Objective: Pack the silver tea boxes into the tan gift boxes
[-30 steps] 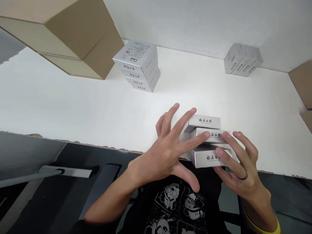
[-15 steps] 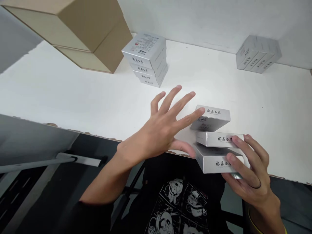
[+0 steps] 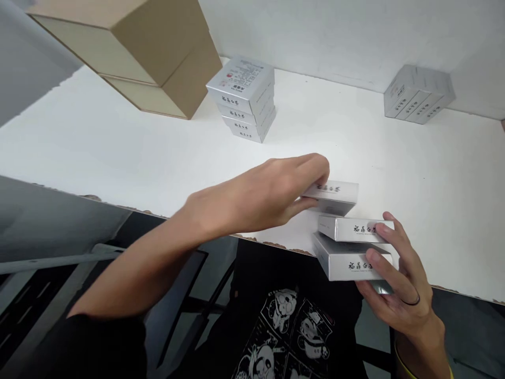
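Observation:
My left hand (image 3: 272,192) is closed on the left end of a silver-white tea box (image 3: 338,200), its fingers above and thumb below. My right hand (image 3: 406,284) grips two more flat boxes, one over the other and slightly fanned apart. Its fingers press on the right part of the upper tea box (image 3: 347,229) and the lower tea box (image 3: 343,267). Both fronts carry black brush-style lettering facing me. Beneath the lower box, a shiny greenish surface (image 3: 381,287) shows by my right palm; what it is, I cannot tell.
A stack of several silver boxes (image 3: 244,95) stands at the back middle of the white table (image 3: 138,152). Several more boxes (image 3: 420,97) stand on edge in a row at the back right, by the wall. Large tan cartons (image 3: 158,58) are piled at the back left.
My left hand, spread beforehand, has closed on the far box. That box's front lettering has turned upside down. My right hand keeps its two boxes nearly in place.

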`<state>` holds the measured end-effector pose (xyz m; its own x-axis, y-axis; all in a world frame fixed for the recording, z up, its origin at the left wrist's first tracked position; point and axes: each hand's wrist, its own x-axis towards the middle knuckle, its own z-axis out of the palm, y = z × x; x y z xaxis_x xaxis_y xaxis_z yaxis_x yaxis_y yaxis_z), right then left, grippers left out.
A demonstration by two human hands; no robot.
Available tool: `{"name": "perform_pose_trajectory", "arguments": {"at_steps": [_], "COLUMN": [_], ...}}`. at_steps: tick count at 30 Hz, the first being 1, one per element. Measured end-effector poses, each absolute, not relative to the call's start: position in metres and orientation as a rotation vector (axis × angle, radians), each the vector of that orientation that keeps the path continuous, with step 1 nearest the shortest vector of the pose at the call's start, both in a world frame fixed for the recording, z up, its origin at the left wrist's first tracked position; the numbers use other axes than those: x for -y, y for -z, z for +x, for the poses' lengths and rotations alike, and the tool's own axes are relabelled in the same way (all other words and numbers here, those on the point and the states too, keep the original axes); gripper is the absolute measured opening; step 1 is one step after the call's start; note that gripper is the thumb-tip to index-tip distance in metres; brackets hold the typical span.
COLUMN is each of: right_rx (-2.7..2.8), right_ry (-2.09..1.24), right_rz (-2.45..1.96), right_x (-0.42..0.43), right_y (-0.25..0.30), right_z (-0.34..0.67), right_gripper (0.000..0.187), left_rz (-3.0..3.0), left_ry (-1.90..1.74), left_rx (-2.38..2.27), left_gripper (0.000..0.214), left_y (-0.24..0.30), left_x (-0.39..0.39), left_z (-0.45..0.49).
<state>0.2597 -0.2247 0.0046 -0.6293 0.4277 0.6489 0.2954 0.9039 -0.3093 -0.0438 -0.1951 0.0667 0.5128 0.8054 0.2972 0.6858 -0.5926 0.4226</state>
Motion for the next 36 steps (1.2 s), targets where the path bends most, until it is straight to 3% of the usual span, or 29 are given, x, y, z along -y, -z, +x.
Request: {"name": "perform_pose_trajectory", "arguments": {"at_steps": [2, 4, 7, 11, 15, 19, 25, 27, 31, 36], "right_rx": [2.294, 2.292, 2.283, 2.283, 2.283, 2.279, 2.28, 2.276, 2.271, 2.269], "right_ry": [-0.209, -0.201, -0.204, -0.195, -0.195, -0.188, -0.189, -0.186, -0.181, -0.218], "right_rz": [-0.527, -0.53, -0.526, -0.521, -0.53, -0.547, -0.563, -0.573, -0.598, -0.646], "right_x": [0.225, 0.224, 0.224, 0.224, 0.224, 0.225, 0.225, 0.224, 0.223, 0.223], "right_y": [-0.003, -0.002, -0.001, 0.0, 0.001, -0.001, -0.002, -0.002, -0.001, 0.003], "right_z": [0.26, 0.259, 0.259, 0.259, 0.259, 0.259, 0.258, 0.257, 0.257, 0.258], "right_gripper": [0.087, 0.087, 0.088, 0.09, 0.09, 0.089, 0.089, 0.088, 0.087, 0.089], "left_rz": [2.498, 2.535, 2.616, 2.691, 2.183, 1.827, 2.047, 2.133, 2.114, 2.017], "left_ry": [-0.58, -0.474, -0.437, -0.896, -1.435, -1.125, -0.798, -0.861, -0.854, -0.761], "left_rx": [-1.343, -1.372, -1.369, -1.299, -1.377, -1.48, -1.44, -1.353, -1.076, -0.803], "left_gripper": [0.045, 0.058, 0.043, 0.005, 0.03, 0.024, 0.08, 0.078, 0.052, 0.052], "left_y": [-0.07, -0.071, -0.07, -0.061, -0.034, -0.013, -0.012, -0.012, -0.018, -0.036], "left_x": [0.201, 0.206, 0.209, 0.204, 0.197, 0.196, 0.203, 0.203, 0.198, 0.191], "left_z": [-0.053, -0.062, -0.072, -0.067, -0.043, -0.028, -0.03, -0.028, -0.021, -0.02]}}
